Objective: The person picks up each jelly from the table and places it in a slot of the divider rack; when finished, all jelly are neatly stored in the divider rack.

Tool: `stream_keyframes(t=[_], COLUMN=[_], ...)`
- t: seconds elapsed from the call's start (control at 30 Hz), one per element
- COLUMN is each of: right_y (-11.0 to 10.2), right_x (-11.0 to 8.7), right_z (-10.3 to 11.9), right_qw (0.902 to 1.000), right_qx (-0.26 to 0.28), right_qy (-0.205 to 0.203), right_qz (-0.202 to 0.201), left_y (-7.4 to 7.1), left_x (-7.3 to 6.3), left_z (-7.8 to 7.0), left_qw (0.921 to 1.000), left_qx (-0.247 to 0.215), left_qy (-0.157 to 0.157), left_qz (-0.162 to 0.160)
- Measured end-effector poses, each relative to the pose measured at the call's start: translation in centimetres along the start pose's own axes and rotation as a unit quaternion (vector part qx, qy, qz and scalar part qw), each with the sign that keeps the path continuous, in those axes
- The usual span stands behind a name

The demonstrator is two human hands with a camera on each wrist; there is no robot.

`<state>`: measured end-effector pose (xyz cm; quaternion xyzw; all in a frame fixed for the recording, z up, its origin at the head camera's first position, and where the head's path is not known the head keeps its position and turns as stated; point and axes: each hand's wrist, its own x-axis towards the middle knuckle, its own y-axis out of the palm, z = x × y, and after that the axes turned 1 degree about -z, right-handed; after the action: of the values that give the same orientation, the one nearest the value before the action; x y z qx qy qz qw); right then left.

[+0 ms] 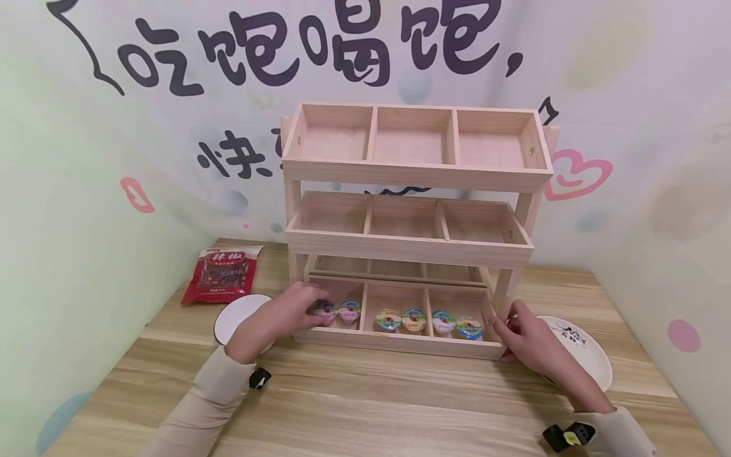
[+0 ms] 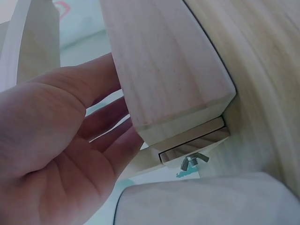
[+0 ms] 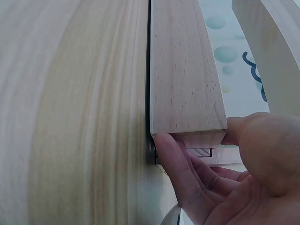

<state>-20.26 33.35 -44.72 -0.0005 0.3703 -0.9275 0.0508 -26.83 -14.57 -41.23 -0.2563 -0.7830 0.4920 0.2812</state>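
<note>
A three-tier wooden rack (image 1: 400,244) stands on the table, each tier split into three compartments. Its bottom tier holds several small jelly cups with printed film lids. My left hand (image 1: 288,309) reaches over the tier's left end and pinches the leftmost jelly cup (image 1: 324,310). A pink-lidded jelly cup (image 1: 349,311) sits beside it. The front board (image 2: 164,61) hides my left fingertips in the left wrist view. My right hand (image 1: 528,336) grips the tier's right front corner, thumb over the wall and fingers (image 3: 176,161) around the outside end.
A red snack packet (image 1: 223,276) lies at the table's back left, behind a white dish (image 1: 237,317) partly covered by my left arm. At right, a white plate (image 1: 588,355) with dark markings sits beside my right wrist. Printed cloth walls stand behind and at both sides.
</note>
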Motion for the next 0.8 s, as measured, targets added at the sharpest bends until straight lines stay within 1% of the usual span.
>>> stream_keyframes(t=[0.13, 0.33, 0.5, 0.7, 0.8], right_y=[0.03, 0.19, 0.16, 0.02, 0.02], right_x=[-0.02, -0.09, -0.12, -0.08, -0.07], right_z=[0.09, 0.27, 0.25, 0.28, 0.29], right_qw=[1.0000, 1.0000, 1.0000, 1.0000, 1.0000], right_qx=[0.001, 0.006, 0.003, -0.002, -0.001], right_qy=[0.000, 0.003, 0.005, 0.005, 0.006], right_qz=[0.000, 0.000, 0.002, 0.002, 0.003], left_y=[0.04, 0.09, 0.09, 0.02, 0.01], left_x=[-0.11, -0.23, -0.36, -0.33, -0.38], left_z=[0.03, 0.18, 0.00, -0.22, -0.13], left_qw=[1.0000, 1.0000, 1.0000, 0.9999, 1.0000], left_qx=[0.000, 0.003, 0.006, -0.006, -0.007], left_qy=[-0.005, -0.003, -0.005, -0.013, -0.007], left_qz=[0.000, -0.005, -0.003, 0.003, 0.001])
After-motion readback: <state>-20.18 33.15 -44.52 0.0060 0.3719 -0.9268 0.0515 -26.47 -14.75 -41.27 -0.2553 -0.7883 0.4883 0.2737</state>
